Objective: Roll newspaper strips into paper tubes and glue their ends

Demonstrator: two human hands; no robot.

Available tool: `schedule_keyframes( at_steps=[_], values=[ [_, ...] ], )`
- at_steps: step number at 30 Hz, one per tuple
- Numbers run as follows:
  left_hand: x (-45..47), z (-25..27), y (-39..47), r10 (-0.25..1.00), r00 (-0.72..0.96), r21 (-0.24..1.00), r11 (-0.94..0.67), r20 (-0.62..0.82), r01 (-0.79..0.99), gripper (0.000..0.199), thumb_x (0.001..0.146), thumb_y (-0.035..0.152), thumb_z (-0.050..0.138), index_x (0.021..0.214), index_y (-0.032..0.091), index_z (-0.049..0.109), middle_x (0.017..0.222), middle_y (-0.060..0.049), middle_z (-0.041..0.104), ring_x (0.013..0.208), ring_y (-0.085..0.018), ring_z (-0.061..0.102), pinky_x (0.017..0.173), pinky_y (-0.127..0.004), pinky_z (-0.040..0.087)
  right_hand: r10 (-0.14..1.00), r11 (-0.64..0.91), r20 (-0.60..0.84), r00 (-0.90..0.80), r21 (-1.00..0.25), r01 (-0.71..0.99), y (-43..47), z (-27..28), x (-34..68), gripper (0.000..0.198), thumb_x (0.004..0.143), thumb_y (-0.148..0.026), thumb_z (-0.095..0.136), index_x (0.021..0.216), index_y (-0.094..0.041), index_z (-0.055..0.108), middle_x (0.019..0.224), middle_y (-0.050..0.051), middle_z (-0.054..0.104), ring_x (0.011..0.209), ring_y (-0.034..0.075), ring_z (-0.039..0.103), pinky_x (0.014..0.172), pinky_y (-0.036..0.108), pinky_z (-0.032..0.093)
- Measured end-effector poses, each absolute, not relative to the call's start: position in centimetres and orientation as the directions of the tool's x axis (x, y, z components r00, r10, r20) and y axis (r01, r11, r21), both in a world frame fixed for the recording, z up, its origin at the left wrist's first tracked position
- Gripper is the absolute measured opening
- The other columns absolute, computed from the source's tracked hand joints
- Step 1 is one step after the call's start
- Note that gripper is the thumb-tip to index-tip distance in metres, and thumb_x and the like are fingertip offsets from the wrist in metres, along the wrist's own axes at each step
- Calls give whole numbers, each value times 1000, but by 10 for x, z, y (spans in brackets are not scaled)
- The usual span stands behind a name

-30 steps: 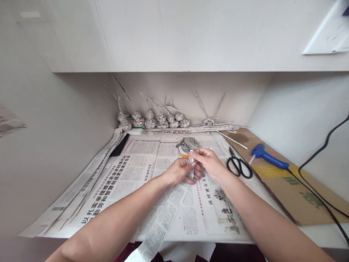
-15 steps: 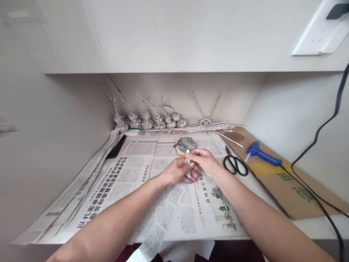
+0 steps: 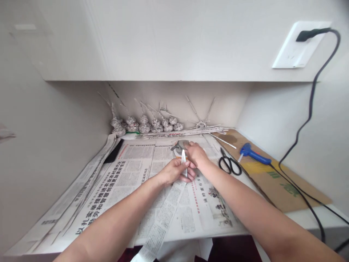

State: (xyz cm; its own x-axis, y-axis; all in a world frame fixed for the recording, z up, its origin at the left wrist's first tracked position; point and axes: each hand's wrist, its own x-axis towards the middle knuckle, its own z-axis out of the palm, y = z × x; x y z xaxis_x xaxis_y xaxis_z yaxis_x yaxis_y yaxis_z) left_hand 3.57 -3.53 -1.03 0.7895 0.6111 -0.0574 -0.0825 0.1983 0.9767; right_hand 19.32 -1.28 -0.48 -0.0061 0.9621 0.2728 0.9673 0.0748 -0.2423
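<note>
A person's left hand [image 3: 174,171], its grip pinched narrow, held a long newspaper strip [image 3: 160,222] above the middle of the table [image 3: 311,217], the strip trailing over the near edge. The right hand [image 3: 195,154] was at a crumpled grey cloth [image 3: 179,146] just beyond; whether its grip was closed could not be told. Black scissors [image 3: 230,166] and a blue glue gun [image 3: 256,155] lay right.

The paper strip [image 3: 167,209] is of whitish colour, with small black print. The newspaper [image 3: 128,178] carries black and also red characters. The glue gun [image 3: 257,156] is mainly blue, the scissors [image 3: 229,160] are black, and the brown cardboard [image 3: 272,193] shows yellow and green patches.
</note>
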Motion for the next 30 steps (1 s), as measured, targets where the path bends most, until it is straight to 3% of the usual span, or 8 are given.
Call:
schedule_keyframes(
  at_steps=[3, 7, 11, 17, 24, 26, 27, 30],
  values=[
    [36, -10, -36, 621, 782, 975, 201, -51, -96, 40, 77, 50, 58, 91, 12, 56, 76, -9, 66, 67, -17, 65, 63, -32, 54, 969, 118, 237, -69, -199, 973, -3, -3, 190, 24, 82, -24, 47, 93, -17, 68, 102, 11, 63, 96, 25, 55, 79, 31, 40],
    [35, -10, -35, 612, 788, 969, 231, -75, -87, 39, 77, 49, 59, 86, 11, 57, 77, -10, 66, 69, -18, 66, 64, -33, 54, 965, 121, 253, -68, -201, 972, -2, -4, 193, 28, 85, -31, 42, 83, -17, 67, 95, 12, 65, 88, 24, 58, 79, 33, 39],
    [35, -9, -35, 571, 816, 966, 250, -92, -65, 40, 76, 48, 60, 88, 10, 61, 79, -11, 66, 71, -19, 66, 62, -32, 55, 960, 113, 278, -42, -246, 963, -2, -7, 193, 33, 87, -36, 39, 92, -16, 65, 96, 14, 64, 89, 25, 58, 79, 35, 38],
    [32, -7, -36, 531, 841, 960, 274, -105, -53, 41, 77, 47, 61, 92, 9, 63, 82, -13, 66, 75, -20, 65, 61, -33, 55, 957, 141, 289, -32, -366, 920, 1, -10, 185, 25, 84, -31, 46, 95, -17, 64, 100, 12, 65, 100, 27, 55, 83, 34, 39],
    [32, -11, -33, 506, 853, 947, 318, -129, -46, 37, 79, 44, 59, 93, 10, 62, 74, -10, 65, 71, -20, 65, 62, -35, 55, 934, 123, 349, 77, -518, 846, -26, -3, 200, 35, 82, -36, 53, 111, -19, 61, 105, 12, 64, 99, 26, 57, 79, 33, 42],
    [33, -11, -33, 510, 850, 948, 315, -130, -44, 37, 79, 44, 59, 91, 10, 62, 73, -10, 66, 70, -20, 65, 62, -34, 55, 914, 174, 387, 121, -643, 746, -40, 4, 202, 33, 83, -35, 51, 110, -21, 63, 110, 12, 62, 102, 25, 55, 81, 33, 43],
    [33, -11, -33, 514, 848, 950, 310, -129, -44, 37, 78, 45, 59, 91, 10, 61, 73, -10, 66, 70, -19, 65, 62, -34, 54, 937, 193, 335, 104, -740, 645, -46, 8, 202, 33, 84, -38, 49, 106, -20, 65, 105, 11, 64, 96, 23, 58, 77, 32, 45],
    [33, -10, -33, 525, 841, 954, 297, -130, -38, 39, 77, 46, 60, 90, 10, 61, 73, -11, 66, 68, -19, 65, 61, -33, 54, 981, 71, 22, -191, -965, 251, -60, 16, 197, 42, 84, -49, 47, 104, -16, 63, 63, 3, 61, 57, 19, 62, 54, 31, 48]
  ],
)
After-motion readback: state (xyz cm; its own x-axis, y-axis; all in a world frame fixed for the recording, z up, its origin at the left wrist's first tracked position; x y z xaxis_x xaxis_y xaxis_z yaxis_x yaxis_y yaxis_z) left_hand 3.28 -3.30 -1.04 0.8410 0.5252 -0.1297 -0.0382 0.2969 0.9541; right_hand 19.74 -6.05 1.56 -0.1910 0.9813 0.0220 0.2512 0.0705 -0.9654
